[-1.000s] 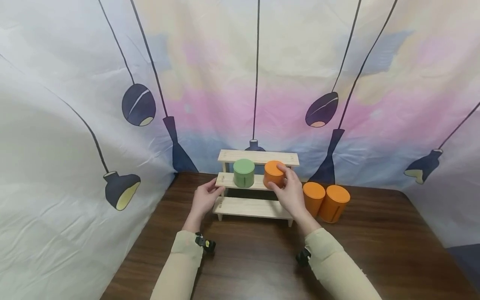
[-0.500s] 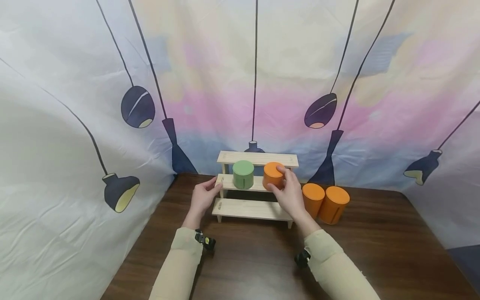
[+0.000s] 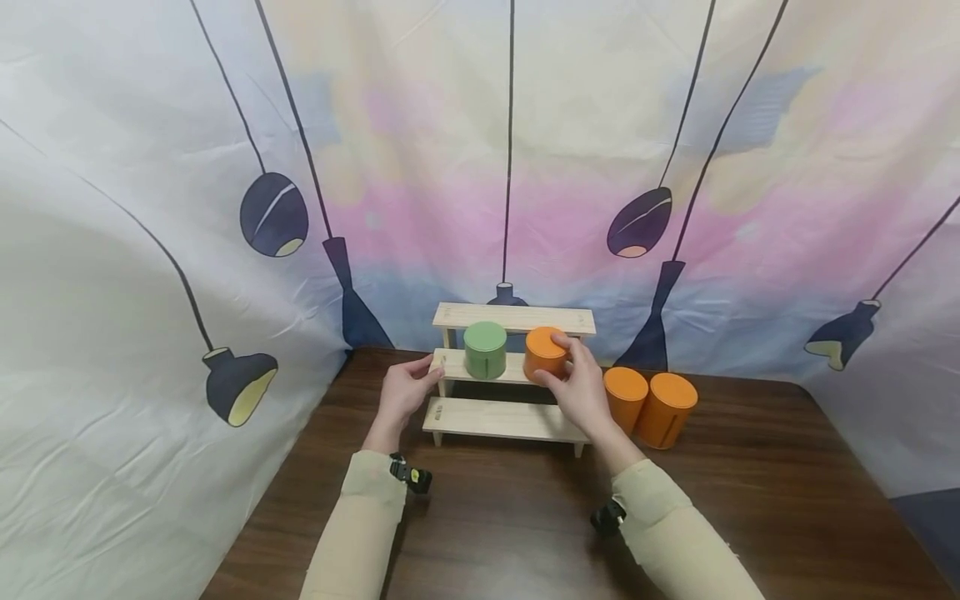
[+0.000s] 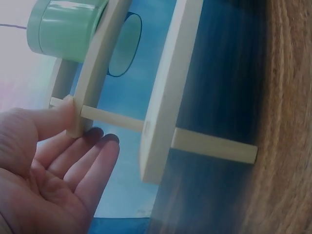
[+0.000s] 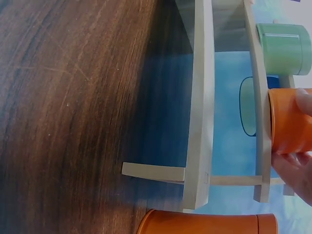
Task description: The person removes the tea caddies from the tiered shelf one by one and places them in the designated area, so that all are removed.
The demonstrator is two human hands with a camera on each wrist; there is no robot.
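Observation:
A three-step wooden display rack [image 3: 502,418] stands on the table. My left hand [image 3: 405,392] pinches the left end of its middle board; the left wrist view shows the thumb [image 4: 56,117] on the upper side and fingers below. On that same board, toward the left, a green lidded canister [image 3: 485,352] sits upright. To its right is an orange canister [image 3: 542,357], which my right hand [image 3: 585,392] grips from the right side, thumb in front. In the right wrist view this orange canister [image 5: 290,122] rests on the board, apart from the green one.
Two taller orange canisters, one nearer the rack [image 3: 626,396] and one farther right [image 3: 667,410], stand upright on the dark wooden table [image 3: 495,517]. Behind the rack hangs a cloth backdrop [image 3: 420,208] printed with lamps. The rack's top and bottom boards carry nothing.
The head view has shifted slightly. Both hands keep their places on the rack and the orange canister.

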